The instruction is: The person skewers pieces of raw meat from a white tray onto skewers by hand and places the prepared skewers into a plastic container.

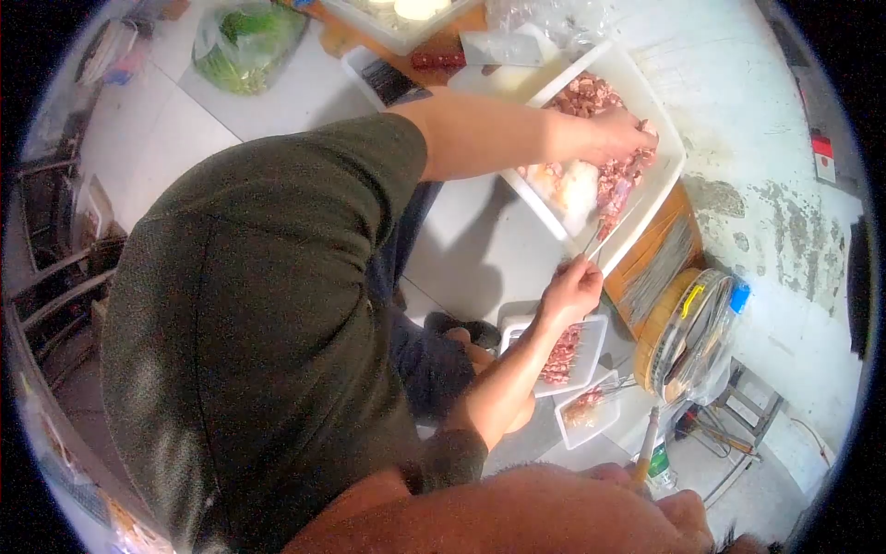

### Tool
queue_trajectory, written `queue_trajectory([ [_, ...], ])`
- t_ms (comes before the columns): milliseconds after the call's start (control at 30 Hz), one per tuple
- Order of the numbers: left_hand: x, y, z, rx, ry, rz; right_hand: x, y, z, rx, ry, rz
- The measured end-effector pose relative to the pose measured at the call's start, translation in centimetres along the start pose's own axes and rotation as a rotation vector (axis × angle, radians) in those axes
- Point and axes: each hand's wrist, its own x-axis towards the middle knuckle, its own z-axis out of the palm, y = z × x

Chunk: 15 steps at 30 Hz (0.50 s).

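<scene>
I'm in what looks like a food-prep kitchen: cut meat (583,95) in a tub (666,157) under my left hand (614,136), a cleaver (503,50) left of it, thin skewers (661,270) ahead of my right (572,292).

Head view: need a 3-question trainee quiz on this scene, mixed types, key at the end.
1. Short answer: in the picture, which lies nearer the white tub, the cleaver or the bag of greens?
2. True or false: the left hand is at the cut meat inside the white tub.
3. Multiple choice: what is the right hand holding?
A) the cleaver
B) a thin skewer
C) the bag of greens

Key: 1. The cleaver. 2. True. 3. B.
</scene>
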Motion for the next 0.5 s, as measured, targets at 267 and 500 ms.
queue_trajectory([
  [267,0.8,-0.9,-0.3,-0.251,-0.130,-0.055,0.0,0.0,0.0,0.041,-0.010,0.000],
  [500,1.9,-2.0,-0.4,-0.391,-0.196,-0.077,0.0,0.2,0.0,0.026,-0.018,-0.011],
])
